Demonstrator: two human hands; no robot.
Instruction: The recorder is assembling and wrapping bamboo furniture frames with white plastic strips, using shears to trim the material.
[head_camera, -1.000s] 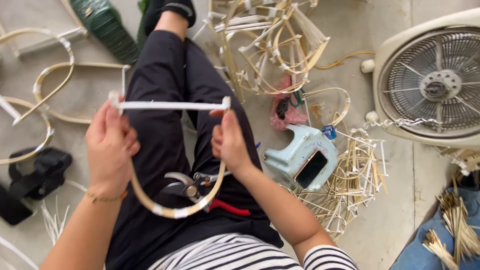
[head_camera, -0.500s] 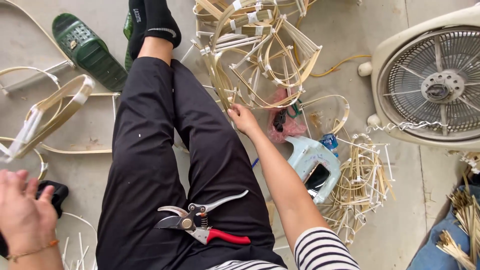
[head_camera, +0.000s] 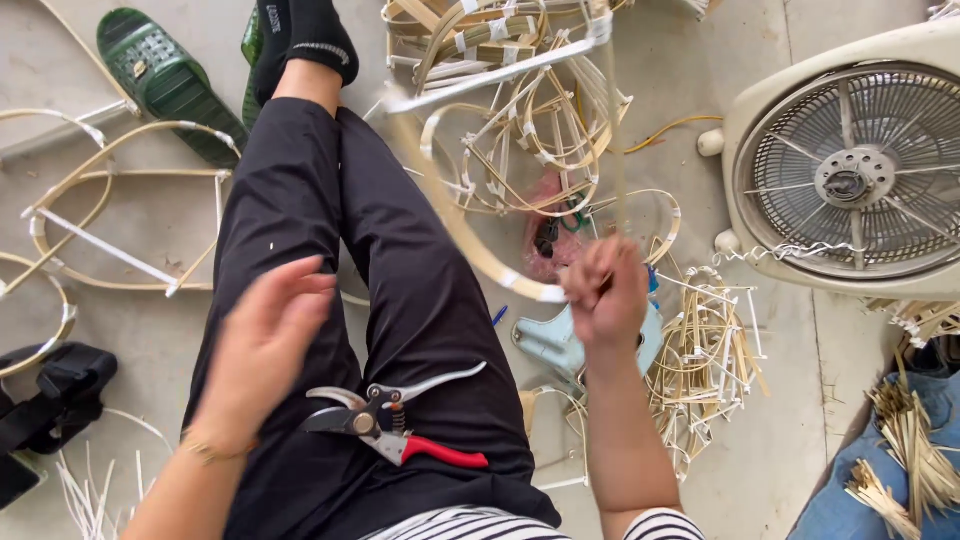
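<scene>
My right hand (head_camera: 605, 290) is closed on a curved bamboo-strip frame (head_camera: 470, 235) with white tape joints, lifted and blurred above my right leg. My left hand (head_camera: 265, 340) hovers over my left thigh, fingers apart, holding nothing. Red-handled pruning shears (head_camera: 395, 425) lie on my lap on the black trousers (head_camera: 330, 250). A heap of taped bamboo frames (head_camera: 500, 90) lies on the floor beyond my right hand.
A white box fan (head_camera: 850, 170) lies flat at right. Green sandals (head_camera: 160, 70) are at top left, finished frames (head_camera: 110, 215) on the floor at left, a black bag (head_camera: 45, 400) lower left. A light blue stool (head_camera: 550, 340), bamboo strips (head_camera: 705, 360) and slivers (head_camera: 905, 440) at right.
My right hand has taken a frame from the heap and drawn it back toward me. My left hand has come in from the left floor to above my thigh.
</scene>
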